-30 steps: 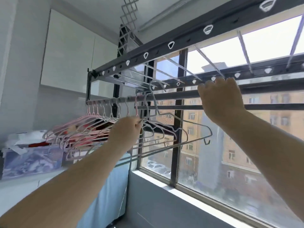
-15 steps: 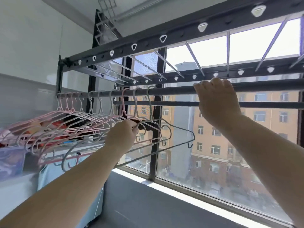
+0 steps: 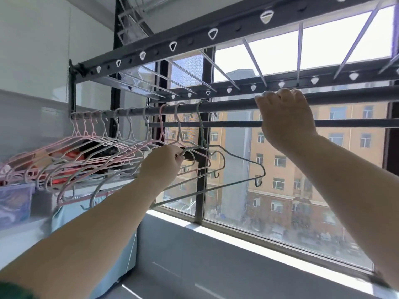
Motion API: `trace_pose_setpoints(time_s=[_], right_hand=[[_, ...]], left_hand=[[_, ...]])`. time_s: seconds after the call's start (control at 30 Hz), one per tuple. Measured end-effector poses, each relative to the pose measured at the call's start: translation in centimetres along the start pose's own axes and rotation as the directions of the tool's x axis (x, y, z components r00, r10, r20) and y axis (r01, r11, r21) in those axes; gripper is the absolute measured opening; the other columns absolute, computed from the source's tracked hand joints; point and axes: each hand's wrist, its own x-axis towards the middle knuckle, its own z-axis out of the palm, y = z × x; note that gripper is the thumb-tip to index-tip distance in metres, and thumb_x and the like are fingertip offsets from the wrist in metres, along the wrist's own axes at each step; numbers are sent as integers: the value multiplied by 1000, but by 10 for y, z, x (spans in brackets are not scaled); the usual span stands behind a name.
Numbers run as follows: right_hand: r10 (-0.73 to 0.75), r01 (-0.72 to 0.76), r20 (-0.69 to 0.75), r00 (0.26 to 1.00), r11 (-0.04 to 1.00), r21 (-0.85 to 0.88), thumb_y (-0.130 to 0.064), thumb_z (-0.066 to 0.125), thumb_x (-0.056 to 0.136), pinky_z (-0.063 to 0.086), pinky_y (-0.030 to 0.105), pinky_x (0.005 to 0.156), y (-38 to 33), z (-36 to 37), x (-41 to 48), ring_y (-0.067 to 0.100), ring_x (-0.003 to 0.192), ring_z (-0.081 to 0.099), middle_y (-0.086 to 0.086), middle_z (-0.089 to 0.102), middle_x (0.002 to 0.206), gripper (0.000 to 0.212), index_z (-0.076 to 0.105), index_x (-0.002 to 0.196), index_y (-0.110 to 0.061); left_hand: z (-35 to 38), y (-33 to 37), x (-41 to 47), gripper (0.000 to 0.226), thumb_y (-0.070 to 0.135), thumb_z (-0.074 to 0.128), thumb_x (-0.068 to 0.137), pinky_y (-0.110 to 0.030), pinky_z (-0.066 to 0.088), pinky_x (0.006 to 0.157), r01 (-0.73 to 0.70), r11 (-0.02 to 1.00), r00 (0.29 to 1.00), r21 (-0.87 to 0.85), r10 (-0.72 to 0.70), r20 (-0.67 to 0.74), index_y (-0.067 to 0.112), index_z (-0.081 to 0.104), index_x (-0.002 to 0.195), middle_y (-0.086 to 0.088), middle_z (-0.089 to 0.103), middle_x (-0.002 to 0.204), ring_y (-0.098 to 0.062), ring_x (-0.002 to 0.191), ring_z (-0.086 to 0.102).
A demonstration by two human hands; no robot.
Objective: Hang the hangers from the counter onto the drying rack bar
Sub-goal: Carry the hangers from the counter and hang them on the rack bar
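I see L grip (image 3: 160, 167) at 8 o'clock pinching a hanger (image 3: 200, 128) hooked on rack bar (image 3: 226, 104); R grip (image 3: 285, 119) at 2 o'clock is clamped on same bar.

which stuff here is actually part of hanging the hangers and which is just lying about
Job in hand: hangers, drying rack bar, left hand gripping a hanger, right hand holding the bar.

Just lying about: blue patterned box, red clutter behind the hangers, light blue cloth below them.
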Motion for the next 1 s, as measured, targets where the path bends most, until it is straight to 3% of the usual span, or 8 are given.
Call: trace_pose_setpoints(time_s=[0.2, 0.33, 0.47, 0.53, 0.63, 0.77, 0.87, 1.0], right_hand=[[-16, 16, -2, 1000, 1000, 6, -7, 39, 90, 21, 45, 108, 2, -1, -4, 32, 126, 35, 14, 40, 137, 40, 36, 129, -5], [-9, 15, -79, 997, 997, 75, -4, 39, 88, 15, 44, 110, 7, 4, -13, 31, 133, 26, 16, 33, 144, 40, 39, 128, -2], [-24, 50, -272, 962, 995, 90, 6, 58, 72, 44, 46, 92, 15, 8, -32, 39, 108, 56, 24, 60, 114, 31, 60, 102, 4], [-38, 67, -292, 956, 994, 89, 6, 67, 64, 50, 45, 83, 23, 9, -42, 38, 96, 62, 22, 66, 102, 29, 65, 93, 2], [-49, 71, -236, 971, 994, 88, 2, 69, 66, 49, 45, 85, 44, 13, -63, 36, 97, 62, 19, 66, 102, 28, 65, 94, 1], [-59, 55, 62, 996, 997, 58, -10, 43, 90, 33, 39, 101, 91, 14, -106, 28, 117, 47, 10, 55, 124, 30, 51, 119, -8], [-24, 1, 238, 971, 995, 96, -17, 37, 94, 36, 33, 95, 140, 15, -152, 22, 110, 51, 3, 59, 118, 29, 49, 120, -14], [113, -159, 368, 923, 983, 97, -19, 36, 94, 43, 30, 75, 218, 2, -227, 24, 89, 62, 5, 68, 101, 27, 55, 113, -17]], left_hand=[[-3, 2, -1, 22, 17, 47, 92, -41, 51, 75, 27, 1000, 1000, 2, -27, 4, 6, 63, 101, -14, 67, 84, -31, 75, 61], [-6, 6, -6, 29, 21, 50, 90, -33, 45, 75, 22, 1000, 1000, 23, -21, -18, 8, 57, 115, -12, 64, 90, -26, 81, 57], [-10, 14, -16, 37, 23, 55, 88, -39, 39, 95, -49, 996, 991, 74, 58, -120, 8, 52, 122, -13, 61, 116, -28, 110, 52], [-10, 25, -23, 33, 20, 58, 86, -39, 34, 100, -128, 990, 972, 66, 139, -189, 6, 57, 117, -14, 61, 116, -29, 115, 49], [-3, 55, -38, 26, 15, 59, 84, -34, 32, 97, -234, 972, 948, -5, 227, -221, 7, 62, 109, -11, 64, 109, -27, 109, 52], [26, 114, -64, 16, 20, 56, 86, -23, 38, 75, -250, 943, 968, -220, 243, -62, 19, 66, 98, 10, 61, 84, -13, 84, 57], [60, 173, -83, 14, 22, 53, 88, -22, 43, 73, -188, 924, 960, -334, 245, 137, 23, 66, 93, 10, 67, 84, -13, 80, 62], [110, 268, -115, 18, 21, 49, 89, -31, 47, 87, -136, 895, 884, -424, 303, 356, 22, 67, 91, -1, 71, 94, -22, 93, 62]])
